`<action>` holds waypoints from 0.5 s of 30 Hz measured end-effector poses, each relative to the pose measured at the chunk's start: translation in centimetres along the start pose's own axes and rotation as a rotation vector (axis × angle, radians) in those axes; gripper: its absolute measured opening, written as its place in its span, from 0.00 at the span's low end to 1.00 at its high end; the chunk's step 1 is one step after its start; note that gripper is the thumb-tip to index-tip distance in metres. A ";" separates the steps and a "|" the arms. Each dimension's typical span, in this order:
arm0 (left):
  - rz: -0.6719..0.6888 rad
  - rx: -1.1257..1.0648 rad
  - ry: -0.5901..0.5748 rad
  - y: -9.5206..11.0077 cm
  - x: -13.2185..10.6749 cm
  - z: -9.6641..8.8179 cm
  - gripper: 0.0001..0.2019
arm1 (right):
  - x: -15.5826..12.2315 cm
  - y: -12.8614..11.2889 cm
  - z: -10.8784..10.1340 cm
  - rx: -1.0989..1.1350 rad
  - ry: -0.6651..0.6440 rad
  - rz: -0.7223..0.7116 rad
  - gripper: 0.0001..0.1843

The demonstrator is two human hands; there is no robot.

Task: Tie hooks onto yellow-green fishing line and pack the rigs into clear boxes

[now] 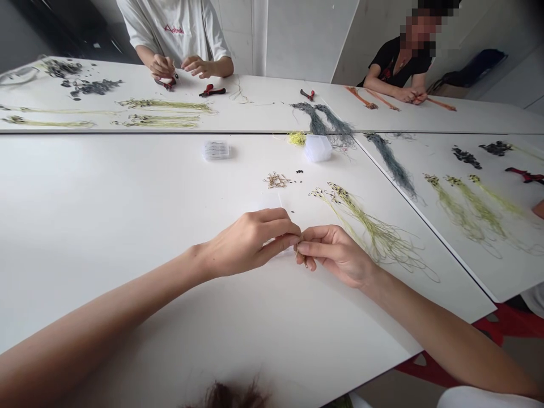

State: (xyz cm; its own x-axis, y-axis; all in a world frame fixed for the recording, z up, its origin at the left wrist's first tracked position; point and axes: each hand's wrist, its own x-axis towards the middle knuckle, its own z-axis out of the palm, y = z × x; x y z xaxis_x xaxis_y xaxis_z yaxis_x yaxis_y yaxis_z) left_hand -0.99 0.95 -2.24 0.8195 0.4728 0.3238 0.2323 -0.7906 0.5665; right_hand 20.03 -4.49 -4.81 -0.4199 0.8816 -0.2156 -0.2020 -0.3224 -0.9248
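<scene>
Over the white table, my left hand [266, 235] and my right hand [335, 252] meet, fingertips pinched together. A small brass-coloured fishing hook [306, 263] shows partly below my right fingers. What my left thumb and forefinger pinch is hidden at the meeting point. Just beyond the hands lies a loose pile of brass-coloured hooks [278, 180], with a few tiny black pieces [300, 171] beside it. To the right, bundles of yellow-green line [369, 221] with dark hooks at their far ends are spread out.
A clear box of hooks [216, 150] and a whitish plastic box [318, 148] stand farther back. Grey-green line bundles [391, 161] lie at the right. Across the table, a person in a white shirt [182, 28] works near red-handled pliers [211, 90]; another handles orange strands [382, 100].
</scene>
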 end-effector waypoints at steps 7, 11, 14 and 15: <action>0.041 0.050 -0.014 -0.8 0.0 -0.5 0.13 | 0.0 0.0 -0.3 0.000 0.007 0.015 0.04; 0.071 0.042 0.005 -0.7 0.0 -0.4 0.16 | 0.1 0.2 -0.3 0.018 -0.003 0.036 0.04; 0.083 -0.003 -0.040 -0.5 0.0 -0.3 0.17 | 0.1 0.2 -0.2 0.011 -0.017 0.037 0.04; 0.081 -0.018 -0.048 -0.5 0.0 -0.2 0.15 | 0.1 0.2 -0.2 0.005 -0.022 0.035 0.04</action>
State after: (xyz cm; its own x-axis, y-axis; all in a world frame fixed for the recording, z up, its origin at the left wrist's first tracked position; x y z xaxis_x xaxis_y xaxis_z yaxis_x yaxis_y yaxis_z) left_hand -1.20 1.48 -2.35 0.8597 0.3876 0.3327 0.1547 -0.8183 0.5536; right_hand 20.11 -4.38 -5.12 -0.4464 0.8617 -0.2411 -0.1912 -0.3551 -0.9151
